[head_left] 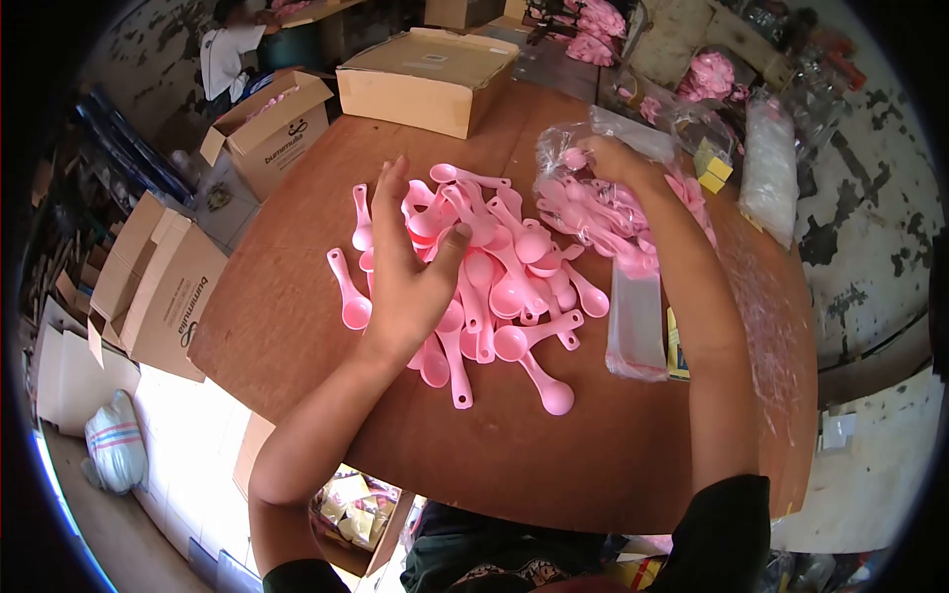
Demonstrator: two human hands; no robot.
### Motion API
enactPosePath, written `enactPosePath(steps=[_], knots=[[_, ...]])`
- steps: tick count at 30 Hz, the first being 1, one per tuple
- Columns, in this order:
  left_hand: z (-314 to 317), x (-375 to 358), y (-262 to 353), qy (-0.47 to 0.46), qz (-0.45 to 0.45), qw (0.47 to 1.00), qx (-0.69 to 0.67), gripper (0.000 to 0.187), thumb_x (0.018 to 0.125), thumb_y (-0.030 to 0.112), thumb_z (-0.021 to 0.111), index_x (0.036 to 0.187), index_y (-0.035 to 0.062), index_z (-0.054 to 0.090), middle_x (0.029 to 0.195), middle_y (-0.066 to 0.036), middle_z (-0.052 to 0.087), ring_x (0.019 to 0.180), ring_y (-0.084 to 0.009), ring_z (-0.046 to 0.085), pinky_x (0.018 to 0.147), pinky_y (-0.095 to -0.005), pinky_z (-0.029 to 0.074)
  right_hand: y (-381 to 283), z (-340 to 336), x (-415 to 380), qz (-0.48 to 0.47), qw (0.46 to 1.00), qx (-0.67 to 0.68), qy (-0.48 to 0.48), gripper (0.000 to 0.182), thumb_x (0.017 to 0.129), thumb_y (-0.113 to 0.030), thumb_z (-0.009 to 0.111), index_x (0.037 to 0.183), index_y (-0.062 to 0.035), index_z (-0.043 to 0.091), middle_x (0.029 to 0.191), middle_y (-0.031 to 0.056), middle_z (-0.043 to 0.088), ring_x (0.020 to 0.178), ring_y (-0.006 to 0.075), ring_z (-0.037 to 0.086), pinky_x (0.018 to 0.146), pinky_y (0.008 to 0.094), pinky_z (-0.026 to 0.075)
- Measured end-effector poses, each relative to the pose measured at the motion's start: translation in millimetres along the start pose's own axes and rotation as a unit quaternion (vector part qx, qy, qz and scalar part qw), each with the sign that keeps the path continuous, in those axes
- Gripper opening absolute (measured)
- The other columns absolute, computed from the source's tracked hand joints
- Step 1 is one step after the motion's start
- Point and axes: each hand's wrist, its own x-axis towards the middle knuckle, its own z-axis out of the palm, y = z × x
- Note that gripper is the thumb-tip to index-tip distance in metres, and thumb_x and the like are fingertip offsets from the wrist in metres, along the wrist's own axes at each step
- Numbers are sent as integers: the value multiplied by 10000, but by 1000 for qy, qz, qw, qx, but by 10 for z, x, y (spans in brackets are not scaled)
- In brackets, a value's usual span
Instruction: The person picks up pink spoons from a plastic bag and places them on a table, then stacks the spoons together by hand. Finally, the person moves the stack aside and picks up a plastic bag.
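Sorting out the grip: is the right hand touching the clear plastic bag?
Touching. The head view shows the right hand with its fingers closed on the top of the clear plastic bag of pink scoops.

Two hands work over the counter (pixel 297 326): the left hand (pixel 405 267) and the right hand (pixel 608 158). One heap of pink scoops (pixel 494 277) (too many and too overlapped to count exactly), one clear bag (pixel 593 188), three open cardboard boxes (pixel 430 79).
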Motion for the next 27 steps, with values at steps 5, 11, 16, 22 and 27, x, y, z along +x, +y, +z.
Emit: enactPosePath(steps=[5,11,16,22,27], knots=[[1,-5,-26,-4,1,1000,-17,719,848,75,629,1447,-6,239,1523,-264,179,1437,-345,182,1155,-437,202,-404,-363,-147,6,995,67,78,343,785,-129,629,1117,-47,651,1020,205,676,954,311,659,834,367,501],[15,-14,22,-13,12,999,-33,655,846,67,631,1408,-10,303,1497,-236,245,1433,-341,191,1144,-434,230,-644,-585,-572,8,983,165,-76,408,713,-153,733,1099,-36,668,1034,134,692,930,214,641,836,327,487],[12,-28,54,-28,31,999,11,592,840,61,638,1359,-19,365,1456,-216,308,1432,-336,195,1136,-435,243,-813,-534,-704,92,986,18,-137,514,633,-269,804,1094,-80,678,1036,143,687,956,241,638,852,342,482],[36,-18,-16,-24,13,999,-18,577,837,71,651,1335,-30,379,1443,-221,316,1428,-340,202,1128,-432,265,-881,-568,-707,140,976,-19,-164,598,660,-305,799,1190,-83,632,1148,149,659,1038,271,617,903,365,467],[29,-14,-28,-37,-4,999,1,594,839,97,660,1347,-20,374,1452,-235,298,1408,-344,241,1118,-433,289,-668,-454,-653,79,991,50,-100,561,586,-287,808,1066,-31,669,1058,166,683,977,294,646,830,390,501]])
